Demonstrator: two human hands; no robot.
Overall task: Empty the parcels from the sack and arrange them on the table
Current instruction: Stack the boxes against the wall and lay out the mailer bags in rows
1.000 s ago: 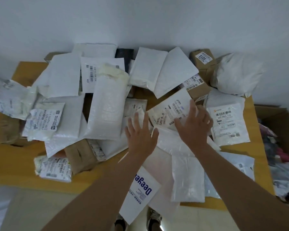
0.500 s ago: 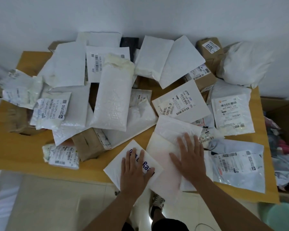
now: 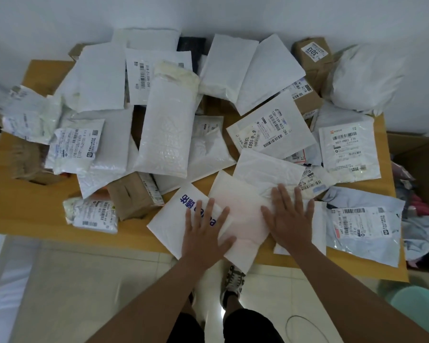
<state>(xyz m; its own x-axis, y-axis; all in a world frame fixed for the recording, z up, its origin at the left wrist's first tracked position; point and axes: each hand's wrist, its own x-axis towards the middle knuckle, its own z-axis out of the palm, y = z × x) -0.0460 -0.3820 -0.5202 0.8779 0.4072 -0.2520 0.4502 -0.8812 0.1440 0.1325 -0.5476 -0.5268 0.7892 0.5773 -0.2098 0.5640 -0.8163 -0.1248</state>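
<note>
Both hands lie flat, palms down, at the near edge of the wooden table (image 3: pixel 15 209), and neither forms a grip: the fingers are straight and spread, pressing rather than holding. The left hand (image 3: pixel 203 233) rests on a white mailer with blue lettering (image 3: pixel 174 216), which sits at an angle and overhangs the near table edge; the fingertips cover part of the print. The right hand (image 3: pixel 291 219) presses on a plain white padded envelope (image 3: pixel 240 209) just beside it, with the thumb toward the left hand. This envelope overlaps the lettered mailer along its right side and also projects past the table edge. Its far end lies under a glossy bubble mailer (image 3: pixel 265 167). The other parcels cover most of the table beyond the hands: a long bubble mailer (image 3: pixel 166 129) at centre, a labelled flat envelope (image 3: pixel 268 129) right of it, a brown box (image 3: pixel 131 194) to the left, and a grey labelled poly bag (image 3: pixel 362 224) at the right, near the right wrist. A cardboard carton (image 3: pixel 421 154) stands off the table's right end.
</note>
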